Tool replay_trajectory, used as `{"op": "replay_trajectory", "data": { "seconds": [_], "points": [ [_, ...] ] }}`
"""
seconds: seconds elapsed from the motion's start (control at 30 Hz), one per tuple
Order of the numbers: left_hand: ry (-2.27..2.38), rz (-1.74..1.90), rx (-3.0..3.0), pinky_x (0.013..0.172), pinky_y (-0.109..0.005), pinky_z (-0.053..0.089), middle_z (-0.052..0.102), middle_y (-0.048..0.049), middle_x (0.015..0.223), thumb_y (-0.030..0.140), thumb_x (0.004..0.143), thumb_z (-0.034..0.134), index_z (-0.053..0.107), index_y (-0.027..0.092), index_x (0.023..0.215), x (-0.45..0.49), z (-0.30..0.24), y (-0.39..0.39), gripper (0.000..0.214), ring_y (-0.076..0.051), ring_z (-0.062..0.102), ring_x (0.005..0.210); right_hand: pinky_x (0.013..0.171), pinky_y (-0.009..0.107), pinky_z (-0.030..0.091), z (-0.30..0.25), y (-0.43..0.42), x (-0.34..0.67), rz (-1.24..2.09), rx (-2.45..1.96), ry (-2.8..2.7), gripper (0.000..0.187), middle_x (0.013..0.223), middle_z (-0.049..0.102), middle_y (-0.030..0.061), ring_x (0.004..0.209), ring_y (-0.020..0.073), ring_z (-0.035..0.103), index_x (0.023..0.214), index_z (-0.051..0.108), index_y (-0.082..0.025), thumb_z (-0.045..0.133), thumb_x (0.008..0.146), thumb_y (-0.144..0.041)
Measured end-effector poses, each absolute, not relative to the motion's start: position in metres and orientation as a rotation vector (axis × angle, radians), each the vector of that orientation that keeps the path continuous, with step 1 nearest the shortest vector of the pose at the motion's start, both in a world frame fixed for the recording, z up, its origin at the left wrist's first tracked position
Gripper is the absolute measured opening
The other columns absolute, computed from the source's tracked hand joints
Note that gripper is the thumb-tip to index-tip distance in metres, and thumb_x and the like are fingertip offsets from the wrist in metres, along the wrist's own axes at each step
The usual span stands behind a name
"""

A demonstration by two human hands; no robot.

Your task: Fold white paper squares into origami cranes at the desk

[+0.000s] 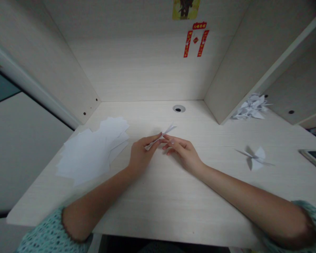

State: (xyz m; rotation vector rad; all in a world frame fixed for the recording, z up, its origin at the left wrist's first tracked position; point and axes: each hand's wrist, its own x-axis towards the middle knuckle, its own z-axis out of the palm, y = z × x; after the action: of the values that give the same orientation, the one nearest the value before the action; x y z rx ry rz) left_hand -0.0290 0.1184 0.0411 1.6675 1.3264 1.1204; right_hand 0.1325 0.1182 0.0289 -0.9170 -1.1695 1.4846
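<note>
A narrow folded piece of white paper (168, 130) runs diagonally between my two hands. My left hand (140, 156) pinches it, with the lower end sticking out below the fingers. The fingertips of my right hand (183, 154) press against it from the other side, near the middle. Its pointed upper end sticks out beyond my fingers. A loose stack of white paper sheets (86, 151) lies to the left of my left hand, and a folded white paper crane (255, 158) sits to the right of my right hand.
The light wood-grain desk (158, 196) is walled by panels at the back and sides. A heap of folded paper cranes (250, 107) sits at the back right, a phone (314, 158) lies at the right edge, and a cable grommet (179, 108) is set near the back.
</note>
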Motion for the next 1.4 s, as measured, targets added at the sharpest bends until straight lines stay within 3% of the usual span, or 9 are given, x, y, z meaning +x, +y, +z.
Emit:
{"op": "replay_trajectory", "data": {
  "seconds": [0.13, 0.23, 0.33, 0.47, 0.73, 0.9, 1.23, 1.4],
  "points": [
    [1.263, 1.119, 1.907, 0.097, -0.036, 0.04, 0.064, -0.0012, 0.115, 0.029, 0.075, 0.064, 0.065, 0.031, 0.109, -0.027, 0.039, 0.117, 0.034, -0.021, 0.058, 0.106, 0.062, 0.026, 0.043, 0.025, 0.121, 0.134, 1.4, -0.944, -1.251, 0.029, 0.069, 0.064, 0.0016, 0.065, 0.0131, 0.055, 0.07, 0.067, -0.018, 0.063, 0.075, -0.046],
    [1.285, 1.056, 2.053, 0.097, -0.037, 0.041, 0.062, -0.004, 0.119, 0.035, 0.074, 0.065, 0.06, 0.027, 0.117, -0.025, 0.04, 0.116, 0.043, -0.02, 0.058, 0.107, 0.062, 0.026, 0.042, 0.023, 0.122, 0.134, 1.382, -0.919, -1.256, 0.028, 0.066, 0.062, 0.0, 0.063, 0.0128, 0.054, 0.072, 0.066, -0.018, 0.063, 0.075, -0.046],
    [1.273, 1.017, 2.055, 0.095, -0.036, 0.043, 0.061, -0.005, 0.12, 0.04, 0.071, 0.067, 0.055, 0.026, 0.122, -0.025, 0.043, 0.115, 0.053, -0.02, 0.059, 0.105, 0.068, 0.028, 0.043, 0.022, 0.122, 0.134, 1.323, -0.895, -1.307, 0.023, 0.077, 0.066, 0.0014, 0.071, 0.0152, 0.057, 0.081, 0.069, -0.02, 0.064, 0.076, -0.042],
    [1.259, 0.997, 1.791, 0.093, -0.035, 0.045, 0.062, -0.0043, 0.119, 0.041, 0.074, 0.064, 0.055, 0.027, 0.121, -0.024, 0.045, 0.117, 0.05, -0.02, 0.061, 0.103, 0.073, 0.03, 0.044, 0.017, 0.124, 0.136, 1.219, -0.893, -1.378, 0.024, 0.091, 0.068, 0.0034, 0.081, 0.0183, 0.059, 0.091, 0.069, -0.022, 0.064, 0.076, -0.039],
    [1.038, 0.991, 1.433, 0.094, -0.036, 0.043, 0.064, -0.0096, 0.116, 0.038, 0.075, 0.064, 0.052, 0.02, 0.125, -0.024, 0.043, 0.124, 0.055, -0.022, 0.061, 0.104, 0.071, 0.03, 0.043, 0.015, 0.126, 0.138, 1.086, -0.98, -1.45, 0.024, 0.093, 0.067, 0.0042, 0.083, 0.0183, 0.056, 0.093, 0.07, -0.022, 0.06, 0.078, -0.039],
    [1.06, 0.997, 1.435, 0.095, -0.036, 0.041, 0.064, -0.0091, 0.116, 0.037, 0.07, 0.069, 0.054, 0.022, 0.123, -0.024, 0.043, 0.124, 0.057, -0.022, 0.06, 0.105, 0.07, 0.029, 0.043, 0.015, 0.126, 0.138, 1.086, -0.97, -1.463, 0.024, 0.09, 0.067, 0.0039, 0.079, 0.0171, 0.057, 0.092, 0.069, -0.022, 0.06, 0.079, -0.039],
    [1.016, 0.97, 1.428, 0.093, -0.037, 0.043, 0.066, -0.0089, 0.11, 0.04, 0.077, 0.062, 0.051, 0.021, 0.126, -0.029, 0.031, 0.129, 0.054, -0.021, 0.061, 0.101, 0.077, 0.032, 0.043, 0.015, 0.126, 0.138, 1.032, -0.931, -1.52, 0.025, 0.09, 0.065, 0.0039, 0.084, 0.0179, 0.057, 0.096, 0.069, -0.024, 0.064, 0.077, -0.04],
    [1.009, 0.964, 1.426, 0.092, -0.037, 0.043, 0.068, -0.0089, 0.104, 0.042, 0.076, 0.062, 0.052, 0.018, 0.124, -0.03, 0.033, 0.13, 0.055, -0.022, 0.061, 0.098, 0.069, 0.03, 0.046, 0.015, 0.124, 0.138, 1.012, -0.932, -1.536, 0.028, 0.086, 0.061, 0.0037, 0.077, 0.016, 0.056, 0.102, 0.068, -0.026, 0.064, 0.077, -0.039]
  ]
}}
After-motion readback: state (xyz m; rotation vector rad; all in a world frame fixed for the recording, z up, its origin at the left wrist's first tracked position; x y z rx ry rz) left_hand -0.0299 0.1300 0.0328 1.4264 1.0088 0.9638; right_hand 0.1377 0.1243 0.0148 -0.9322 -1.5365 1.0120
